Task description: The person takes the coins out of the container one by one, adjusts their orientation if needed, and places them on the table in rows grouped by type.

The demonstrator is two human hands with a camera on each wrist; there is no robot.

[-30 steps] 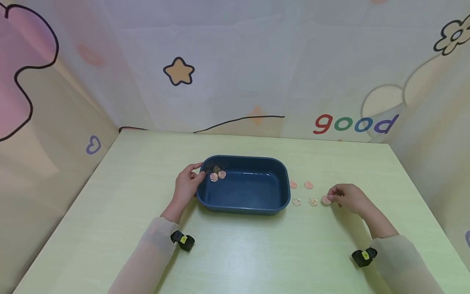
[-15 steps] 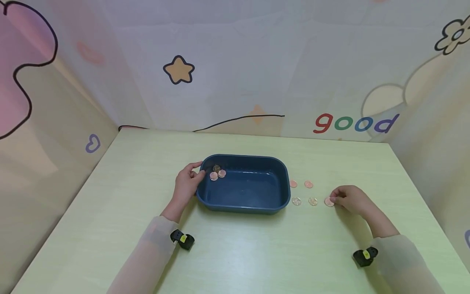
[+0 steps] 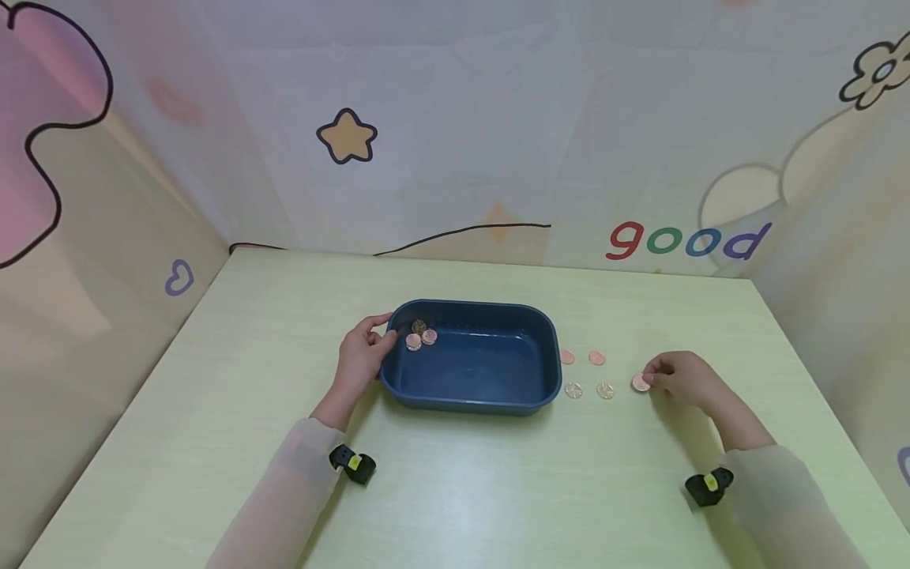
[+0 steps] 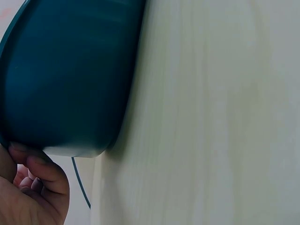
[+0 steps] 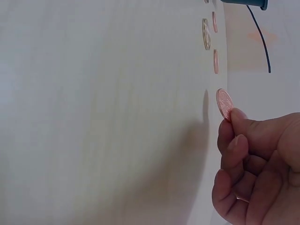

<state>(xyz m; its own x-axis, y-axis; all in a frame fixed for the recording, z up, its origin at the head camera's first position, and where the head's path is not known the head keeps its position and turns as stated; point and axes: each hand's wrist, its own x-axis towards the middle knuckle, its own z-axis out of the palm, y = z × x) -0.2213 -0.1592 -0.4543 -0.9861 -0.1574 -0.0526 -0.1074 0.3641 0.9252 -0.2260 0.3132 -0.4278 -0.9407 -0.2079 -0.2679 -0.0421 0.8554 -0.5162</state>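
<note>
A dark blue plastic tub (image 3: 469, 371) stands on the table, its left end held by my left hand (image 3: 361, 356), thumb at the rim. In the left wrist view, fingers (image 4: 47, 173) curl against the tub's end wall. Three coins (image 3: 414, 342) lie inside, in the far left corner. My right hand (image 3: 686, 379) pinches a copper-coloured coin (image 5: 224, 103) between thumb and forefinger, raised off the table in the right wrist view. Between tub and hand lie two copper-coloured coins (image 3: 597, 358), a gold-coloured coin (image 3: 605, 391) and a paler coin (image 3: 573, 390).
The light wood-grain table (image 3: 455, 490) ends at a printed cloth backdrop (image 3: 455, 158) at the back and sides. A small black device (image 3: 353, 464) is worn on the left wrist, and a similar one (image 3: 709, 487) on the right.
My right hand has moved slightly to the right with the coin between its fingers, rising a little at the end. The left hand and tub have stayed in place.
</note>
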